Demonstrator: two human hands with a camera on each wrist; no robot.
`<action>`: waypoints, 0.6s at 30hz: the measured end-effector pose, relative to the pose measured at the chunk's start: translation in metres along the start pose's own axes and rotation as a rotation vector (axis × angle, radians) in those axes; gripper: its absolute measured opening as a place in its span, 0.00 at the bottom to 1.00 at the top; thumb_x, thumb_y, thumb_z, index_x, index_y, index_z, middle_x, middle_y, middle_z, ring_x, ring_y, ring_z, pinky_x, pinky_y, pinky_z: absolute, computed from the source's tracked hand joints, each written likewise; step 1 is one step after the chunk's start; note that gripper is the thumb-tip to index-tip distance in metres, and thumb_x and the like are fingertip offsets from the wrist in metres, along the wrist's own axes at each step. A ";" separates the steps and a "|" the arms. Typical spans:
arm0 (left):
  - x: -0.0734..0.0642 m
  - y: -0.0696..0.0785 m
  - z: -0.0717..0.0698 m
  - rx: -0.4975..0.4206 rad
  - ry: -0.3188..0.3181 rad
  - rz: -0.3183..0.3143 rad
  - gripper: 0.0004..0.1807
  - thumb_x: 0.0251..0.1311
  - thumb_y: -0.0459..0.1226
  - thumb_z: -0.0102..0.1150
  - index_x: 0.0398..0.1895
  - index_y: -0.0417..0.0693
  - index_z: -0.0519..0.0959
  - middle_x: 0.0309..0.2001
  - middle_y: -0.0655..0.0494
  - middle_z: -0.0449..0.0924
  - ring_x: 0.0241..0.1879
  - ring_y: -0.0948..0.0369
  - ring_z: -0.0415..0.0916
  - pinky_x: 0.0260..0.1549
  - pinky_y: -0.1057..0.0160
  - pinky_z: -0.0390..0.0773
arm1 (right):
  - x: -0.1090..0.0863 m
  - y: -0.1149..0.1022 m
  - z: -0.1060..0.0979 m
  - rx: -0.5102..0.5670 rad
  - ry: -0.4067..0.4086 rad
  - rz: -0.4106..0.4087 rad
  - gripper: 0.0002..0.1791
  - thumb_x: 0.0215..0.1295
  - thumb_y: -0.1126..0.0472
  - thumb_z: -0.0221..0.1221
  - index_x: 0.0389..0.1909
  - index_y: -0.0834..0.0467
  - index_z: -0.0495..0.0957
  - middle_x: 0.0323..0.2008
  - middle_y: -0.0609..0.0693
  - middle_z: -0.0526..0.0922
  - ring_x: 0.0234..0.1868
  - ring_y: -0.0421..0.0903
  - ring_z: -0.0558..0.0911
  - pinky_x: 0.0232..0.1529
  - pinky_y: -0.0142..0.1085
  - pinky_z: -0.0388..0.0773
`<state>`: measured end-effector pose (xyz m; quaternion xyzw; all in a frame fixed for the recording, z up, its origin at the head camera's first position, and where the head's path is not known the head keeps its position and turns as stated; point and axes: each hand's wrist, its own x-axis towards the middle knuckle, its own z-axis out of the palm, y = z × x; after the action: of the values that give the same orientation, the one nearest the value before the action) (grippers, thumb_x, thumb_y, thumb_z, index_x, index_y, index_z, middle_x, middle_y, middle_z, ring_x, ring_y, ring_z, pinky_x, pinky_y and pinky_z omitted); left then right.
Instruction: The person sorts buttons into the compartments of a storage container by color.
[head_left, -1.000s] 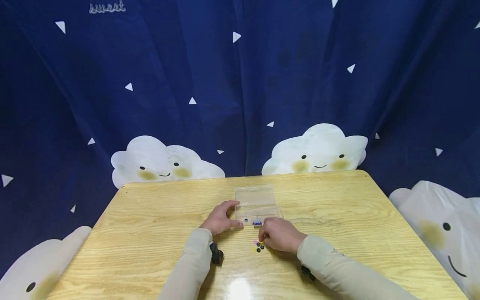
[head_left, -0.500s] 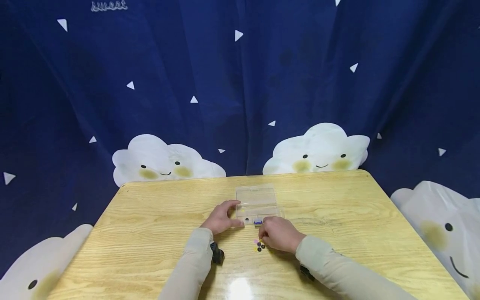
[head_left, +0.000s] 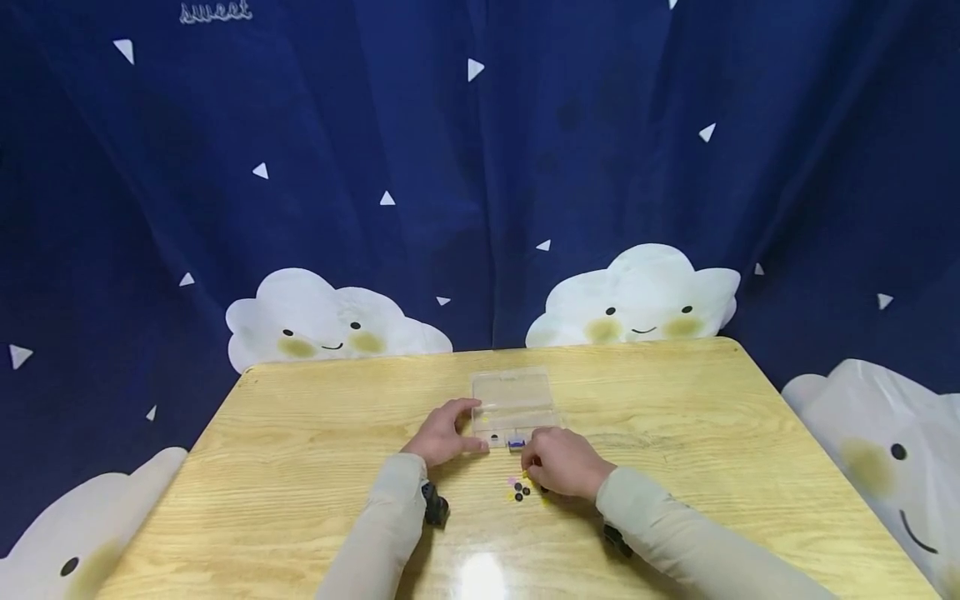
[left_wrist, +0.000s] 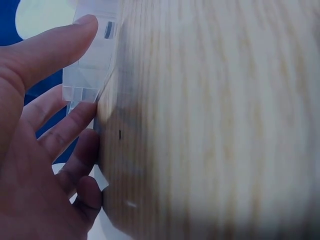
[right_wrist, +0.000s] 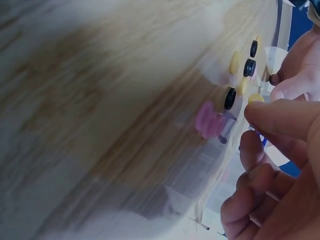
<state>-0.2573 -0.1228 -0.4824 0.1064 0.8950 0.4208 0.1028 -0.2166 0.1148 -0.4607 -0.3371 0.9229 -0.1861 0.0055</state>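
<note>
A clear plastic box (head_left: 517,419) with its lid laid back stands near the middle of the wooden table. My left hand (head_left: 442,435) holds the box's left end between thumb and fingers; in the left wrist view the thumb (left_wrist: 60,47) lies across it. My right hand (head_left: 566,461) is in front of the box's right part and pinches a yellow button (right_wrist: 255,98) between thumb and index finger. Below it on the table lie several black buttons (head_left: 518,497), some yellow ones (right_wrist: 235,62) and a pink piece (right_wrist: 209,120).
Inside the box are a black button (head_left: 494,437), something blue (head_left: 517,444) and a small yellow piece (head_left: 484,420). A dark blue curtain (head_left: 420,167) with clouds and triangles hangs behind the table's far edge. Light wood table (head_left: 300,467) spreads on both sides.
My right hand has lifted slightly from the loose buttons toward the box, with the yellow button at its fingertips. A black button shows beneath it now. My left hand stays on the box.
</note>
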 end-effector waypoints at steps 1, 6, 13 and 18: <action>0.000 0.000 -0.001 0.002 0.000 0.002 0.40 0.51 0.42 0.76 0.69 0.52 0.70 0.63 0.45 0.74 0.59 0.50 0.72 0.59 0.47 0.72 | 0.001 0.001 0.000 0.005 0.008 0.001 0.08 0.59 0.65 0.64 0.24 0.51 0.86 0.28 0.42 0.83 0.29 0.36 0.76 0.28 0.31 0.73; 0.001 0.002 -0.001 0.023 -0.001 0.004 0.41 0.51 0.42 0.76 0.70 0.51 0.70 0.63 0.45 0.74 0.59 0.50 0.72 0.59 0.47 0.72 | 0.003 0.004 -0.001 0.022 0.111 -0.014 0.07 0.60 0.65 0.63 0.29 0.52 0.88 0.28 0.43 0.83 0.27 0.33 0.74 0.29 0.28 0.72; 0.002 0.003 -0.001 0.029 0.014 -0.012 0.41 0.50 0.42 0.76 0.69 0.52 0.70 0.63 0.46 0.75 0.60 0.50 0.72 0.61 0.47 0.71 | 0.007 0.007 -0.007 0.024 0.219 0.009 0.05 0.59 0.65 0.66 0.30 0.53 0.88 0.26 0.41 0.81 0.25 0.32 0.68 0.27 0.26 0.67; 0.001 0.003 -0.002 0.026 0.001 -0.017 0.41 0.51 0.42 0.76 0.70 0.52 0.70 0.64 0.46 0.74 0.62 0.49 0.71 0.62 0.47 0.71 | 0.010 0.007 -0.011 0.020 0.234 0.039 0.04 0.59 0.64 0.66 0.30 0.51 0.88 0.25 0.40 0.79 0.24 0.33 0.68 0.26 0.26 0.67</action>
<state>-0.2588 -0.1221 -0.4794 0.0996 0.9014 0.4082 0.1044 -0.2301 0.1172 -0.4521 -0.2948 0.9217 -0.2333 -0.0954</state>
